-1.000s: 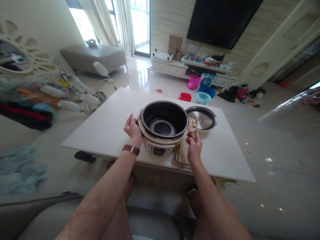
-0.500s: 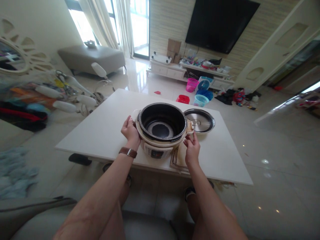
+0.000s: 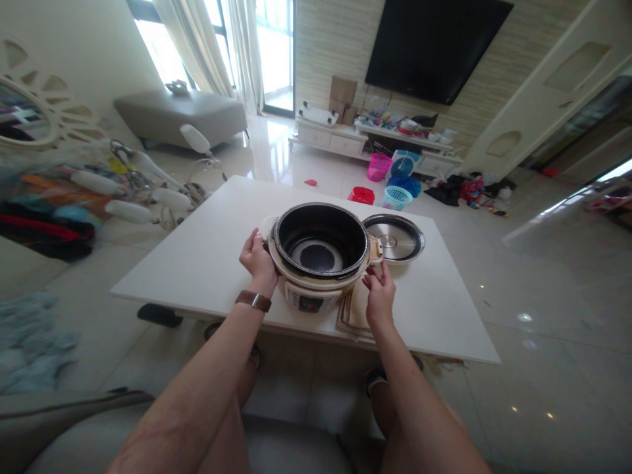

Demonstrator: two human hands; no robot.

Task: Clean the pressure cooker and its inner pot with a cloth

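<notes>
A white electric pressure cooker point(image 3: 310, 299) stands on the white table, its top off and the black inner pot point(image 3: 320, 237) showing bare inside. My left hand point(image 3: 260, 263) grips the cooker by its left side, fingers curled at the handle. On the other side, my right hand point(image 3: 380, 289) has its fingertips at and under the right handle point(image 3: 376, 251). Behind that handle a round lid point(image 3: 395, 238) lies with its metal inner face up. A folded beige cloth with brown stripes point(image 3: 353, 316) rests partly beneath my right hand, beside the cooker.
The white table point(image 3: 197, 257) spreads to both sides of the cooker. Beyond it on the floor are a red bin point(image 3: 361, 195), a light blue basket point(image 3: 396, 197) and a pink basket point(image 3: 379, 167). An exercise machine point(image 3: 162, 194) stands at the left.
</notes>
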